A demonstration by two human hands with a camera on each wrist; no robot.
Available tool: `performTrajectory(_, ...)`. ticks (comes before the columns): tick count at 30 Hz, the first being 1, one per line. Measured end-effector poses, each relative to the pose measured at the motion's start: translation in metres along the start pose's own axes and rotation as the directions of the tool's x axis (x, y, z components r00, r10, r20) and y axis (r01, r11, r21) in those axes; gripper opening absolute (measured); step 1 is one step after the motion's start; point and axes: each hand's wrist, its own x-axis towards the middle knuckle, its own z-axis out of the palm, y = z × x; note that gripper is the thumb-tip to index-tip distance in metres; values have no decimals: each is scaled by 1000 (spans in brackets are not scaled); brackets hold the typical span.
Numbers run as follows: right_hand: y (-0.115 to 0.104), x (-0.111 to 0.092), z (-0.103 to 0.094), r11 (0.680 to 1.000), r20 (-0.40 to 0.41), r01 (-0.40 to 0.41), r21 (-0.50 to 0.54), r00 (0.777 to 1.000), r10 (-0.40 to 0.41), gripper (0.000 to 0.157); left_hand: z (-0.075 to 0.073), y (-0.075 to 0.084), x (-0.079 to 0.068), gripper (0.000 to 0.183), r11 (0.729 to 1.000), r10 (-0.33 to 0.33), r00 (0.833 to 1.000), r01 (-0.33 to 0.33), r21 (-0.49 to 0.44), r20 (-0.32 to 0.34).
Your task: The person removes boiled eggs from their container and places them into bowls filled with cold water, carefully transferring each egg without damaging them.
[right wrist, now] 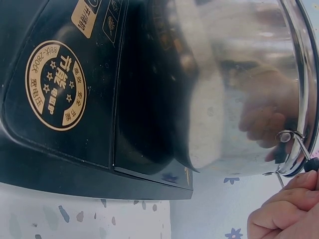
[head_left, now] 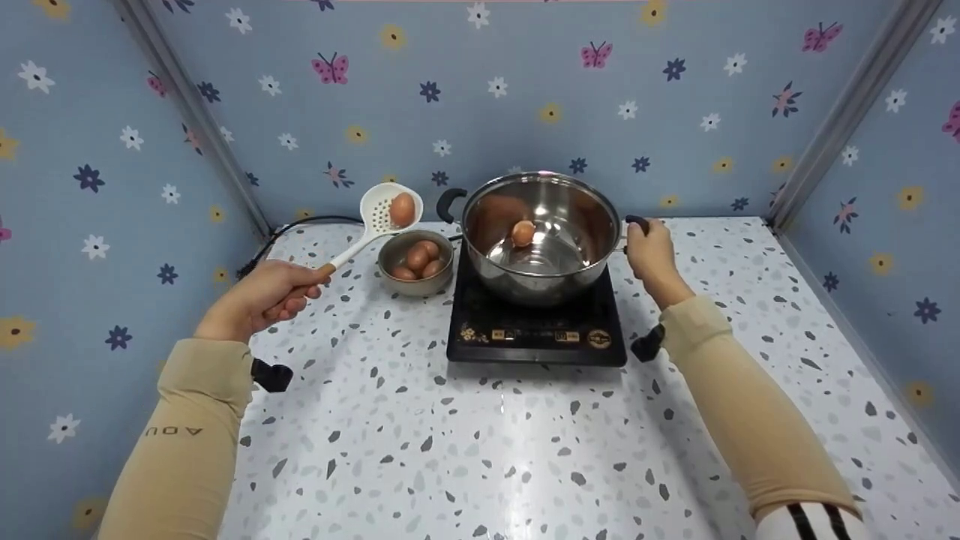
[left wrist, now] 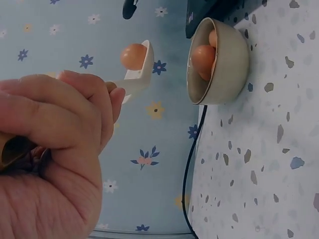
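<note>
My left hand [head_left: 266, 295] grips the wooden handle end of a white slotted spoon [head_left: 352, 250]. One brown egg [head_left: 403, 210] lies in the spoon's bowl, raised behind and above a small beige bowl [head_left: 390, 279]. Several brown eggs [head_left: 420, 256] fill that bowl. With its fingers curled round the black side handle, my right hand [head_left: 651, 251] holds a steel pot [head_left: 536, 281]. Inside the pot an egg [head_left: 523, 233] is visible, though its reflection on the shiny wall blurs the edges. In the left wrist view the egg [left wrist: 133, 57] rests against the spoon's white head [left wrist: 139, 74].
Under the pot sits a black induction cooker [head_left: 536, 341] with gold markings. A black cable [head_left: 307, 219] runs along the back left of the speckled table [head_left: 420, 442]. Flower-patterned walls [head_left: 480, 112] close in the back and both sides.
</note>
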Motion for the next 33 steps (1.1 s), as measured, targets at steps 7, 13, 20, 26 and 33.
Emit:
performTrajectory(7,1,2,2,1000,1,-2,-3,1000,2,51,2,-23,2,22,999,-16,1000,15,-32,-18)
performTrajectory(13,1,3,4,1000,-10,7,2,1000,-7,50,5,-36,2,21,999,-2,999,1,-35,-35)
performTrajectory(20,0,2,3,1000,-15,13,10,1000,-13,50,13,-46,4,28,999,23,997,-25,-20,-76)
performTrajectory(26,0,2,2,1000,-17,4,1,1000,-4,51,20,-50,7,43,999,-1,994,5,38,-112)
performTrajectory(33,1,2,1,1000,-23,-2,4,1000,2,51,27,-49,12,43,996,5,988,10,92,-153)
